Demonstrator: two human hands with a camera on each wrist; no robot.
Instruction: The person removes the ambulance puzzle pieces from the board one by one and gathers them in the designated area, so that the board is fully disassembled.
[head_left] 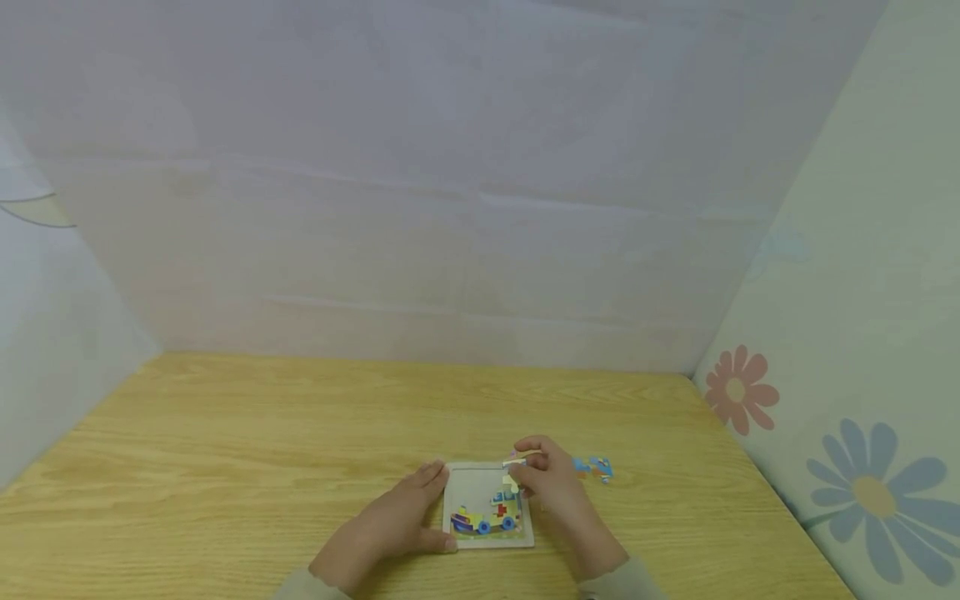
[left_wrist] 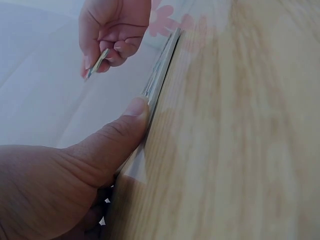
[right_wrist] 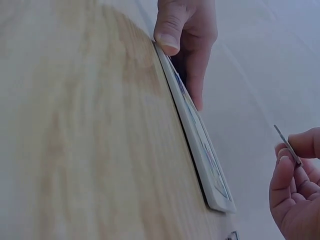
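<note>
A square jigsaw puzzle board (head_left: 489, 546) with a pale frame lies on the table, its lower part showing a colourful vehicle picture. My left hand (head_left: 401, 515) rests against the board's left side, with the thumb touching the near left corner; the left wrist view shows this thumb (left_wrist: 117, 132) on the edge. Above the board's right side, my right hand (head_left: 553, 483) pinches a thin puzzle piece (right_wrist: 288, 146) between thumb and fingers, raised off the board. Its printed face is hard to make out. A pale yellow piece (head_left: 511, 483) appears just below these fingers.
Several loose blue and orange puzzle pieces (head_left: 600, 468) lie on the wooden table (head_left: 300, 433) to the right of my right hand. A pale wall (head_left: 450, 250) stands behind the table, and a flower-printed wall (head_left: 862, 333) rises along its right side.
</note>
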